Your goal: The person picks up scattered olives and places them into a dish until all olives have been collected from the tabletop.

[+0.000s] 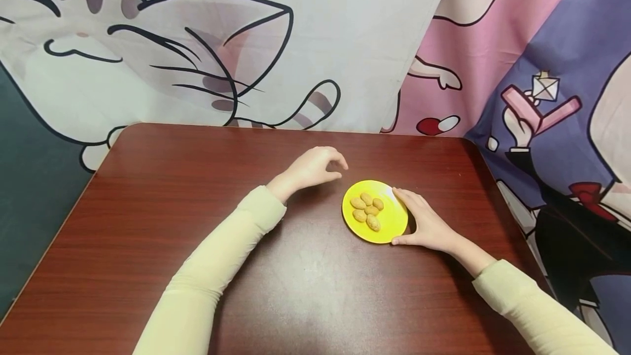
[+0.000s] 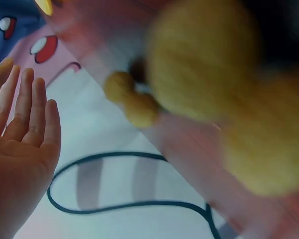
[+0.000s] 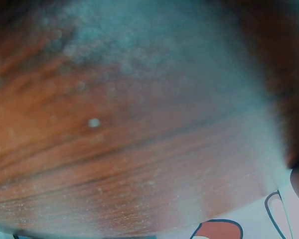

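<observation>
A round yellow plate (image 1: 391,218) lies right of the table's middle. Several small tan, oval, nut-like pieces (image 1: 373,223) are grouped on its left half. My right hand (image 1: 426,222) holds the plate by its right side, thumb at the near rim and fingertips at the far rim. Just beyond the plate's left edge, my left hand (image 1: 316,166) hovers palm down, fingers loosely bent around nothing. In the left wrist view the left hand (image 2: 27,129) shows fairly straight fingers; large blurred yellow-brown lumps (image 2: 202,59) fill the foreground. The right wrist view hides the plate.
The dark red-brown wooden table (image 1: 162,218) has rounded far corners. Behind its far edge hangs a cloth backdrop (image 1: 355,43) with a cartoon cat. A pink and purple printed cloth (image 1: 542,32) covers the right side. Pale yellow sleeves (image 1: 207,267) cover both forearms.
</observation>
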A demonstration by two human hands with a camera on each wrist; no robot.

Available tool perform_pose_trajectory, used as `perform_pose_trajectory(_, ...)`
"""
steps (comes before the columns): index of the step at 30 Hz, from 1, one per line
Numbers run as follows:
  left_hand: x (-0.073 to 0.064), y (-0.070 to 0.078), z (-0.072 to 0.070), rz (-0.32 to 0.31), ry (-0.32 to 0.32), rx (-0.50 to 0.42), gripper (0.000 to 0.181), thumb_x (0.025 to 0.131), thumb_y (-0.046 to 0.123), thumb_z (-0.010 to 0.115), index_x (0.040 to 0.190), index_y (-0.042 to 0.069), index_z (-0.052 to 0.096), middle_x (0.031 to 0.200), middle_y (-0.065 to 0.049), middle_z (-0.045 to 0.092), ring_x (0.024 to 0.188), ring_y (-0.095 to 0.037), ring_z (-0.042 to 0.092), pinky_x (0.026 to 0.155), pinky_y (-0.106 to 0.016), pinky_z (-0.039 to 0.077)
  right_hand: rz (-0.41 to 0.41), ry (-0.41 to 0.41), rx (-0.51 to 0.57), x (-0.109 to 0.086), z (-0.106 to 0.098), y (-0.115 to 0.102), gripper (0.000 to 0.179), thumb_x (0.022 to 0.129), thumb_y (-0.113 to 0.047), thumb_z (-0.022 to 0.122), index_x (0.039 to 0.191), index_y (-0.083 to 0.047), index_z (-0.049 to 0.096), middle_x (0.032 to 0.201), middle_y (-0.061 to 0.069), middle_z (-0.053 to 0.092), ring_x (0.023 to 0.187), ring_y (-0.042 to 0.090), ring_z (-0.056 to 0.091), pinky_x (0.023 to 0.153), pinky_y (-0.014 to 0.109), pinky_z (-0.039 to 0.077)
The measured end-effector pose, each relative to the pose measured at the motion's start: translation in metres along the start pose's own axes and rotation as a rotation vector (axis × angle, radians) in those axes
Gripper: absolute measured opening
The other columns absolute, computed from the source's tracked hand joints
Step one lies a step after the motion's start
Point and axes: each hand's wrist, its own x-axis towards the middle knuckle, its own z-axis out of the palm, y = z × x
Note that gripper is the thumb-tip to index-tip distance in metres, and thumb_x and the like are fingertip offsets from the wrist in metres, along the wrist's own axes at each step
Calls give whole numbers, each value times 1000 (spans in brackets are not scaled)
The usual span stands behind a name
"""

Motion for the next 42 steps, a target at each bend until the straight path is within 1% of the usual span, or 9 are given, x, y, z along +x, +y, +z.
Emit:
perform_pose_trajectory(7,-15,-24,-8,-56,31,5,21,96,12,76,117,8,78,119,-7,76,114,-24,71,103,-39,56,6,-1,-3,0,0,-1,127,67,-40,100,167,-8,29,166,24,37,153,44,31,117,70,32)
perform_pose_trajectory(12,-23,-35,-13,-100,32,-9,23,95,13,79,117,7,78,120,-8,76,115,-26,70,104,-42,55,5,0,-6,0,0,-1,127,67,-40,100,167,-7,29,166,24,37,153,44,31,117,70,32)
perform_pose_trajectory(21,-31,-53,-12,-123,33,-43,22,93,13,79,113,6,79,113,-9,78,109,-26,74,101,-41,57,2,-1,-13,0,1,-1,127,67,-41,100,167,-7,29,166,24,37,153,44,32,117,70,33)
perform_pose_trajectory(26,-32,-57,-10,-136,12,-34,20,93,17,80,111,8,78,111,-8,79,107,-25,73,100,-42,57,-3,4,-10,0,1,-2,127,66,-40,100,166,-6,30,165,25,38,152,44,33,116,70,34)
perform_pose_trajectory(34,-31,-57,-9,-153,-57,-6,25,90,13,83,114,8,77,112,-9,78,107,-26,70,100,-42,56,5,-1,-7,0,1,-1,128,67,-41,100,167,-8,29,166,23,38,153,44,32,117,70,33)
perform_pose_trajectory(36,-31,-57,-8,-155,-62,2,25,91,12,82,114,8,77,112,-9,77,108,-26,70,100,-42,56,9,-2,-7,0,1,0,128,67,-41,100,167,-8,29,166,23,37,153,43,31,117,70,33)
perform_pose_trajectory(42,-30,-56,-7,-148,-51,17,20,94,9,79,114,8,77,111,-8,78,106,-26,70,99,-42,56,5,1,-3,0,0,-1,128,67,-41,100,167,-8,29,166,23,37,153,43,32,117,70,32)
